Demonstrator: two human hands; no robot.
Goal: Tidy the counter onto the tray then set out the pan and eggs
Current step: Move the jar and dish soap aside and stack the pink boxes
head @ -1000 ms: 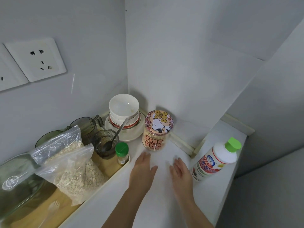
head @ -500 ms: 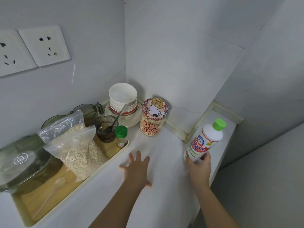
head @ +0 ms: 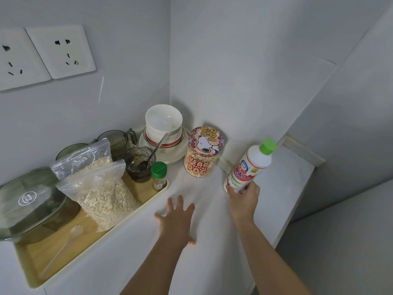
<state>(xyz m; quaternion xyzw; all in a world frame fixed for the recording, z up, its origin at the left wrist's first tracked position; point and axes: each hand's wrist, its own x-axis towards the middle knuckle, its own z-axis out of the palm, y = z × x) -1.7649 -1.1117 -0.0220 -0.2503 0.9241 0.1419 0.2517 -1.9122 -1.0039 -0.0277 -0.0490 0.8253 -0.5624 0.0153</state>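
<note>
Bottle (head: 253, 165) of white plastic, tilted so its green cap (head: 268, 146) points up and away from the wrist, sits in the right hand (head: 244, 198), whose fingers are curled round its lower end; it appears to be lifted clear of the counter (head: 212, 237), though the palm hides its base. I judge it stiff and smooth-walled, not fragile, with a glossy label that may slide a little in a loose hold; its weight is hard to guess, since the opaque wall hides how full it is. Held so low, the long body acts as a lever above the fingers, so a hold round the labelled middle would steady it better; the cap looks shut, so tilting should spill nothing. It is a tall cylinder narrowing at the shoulder, its label printed in red, blue and green (the print is too small to read). The left hand (head: 176, 218) is open, fingers spread flat just above or on the counter, holding nothing. Beyond that hand's fingertips stands the "Year of the Dog" jar (head: 202, 158), between the two hands and farther off; to its outer side lies the tray (head: 38, 260), already carrying a bag of oats (head: 102, 188) and a green-lidded spice shaker (head: 159, 175); the bottle has the whole width of the left hand to cross before it gets there.
</note>
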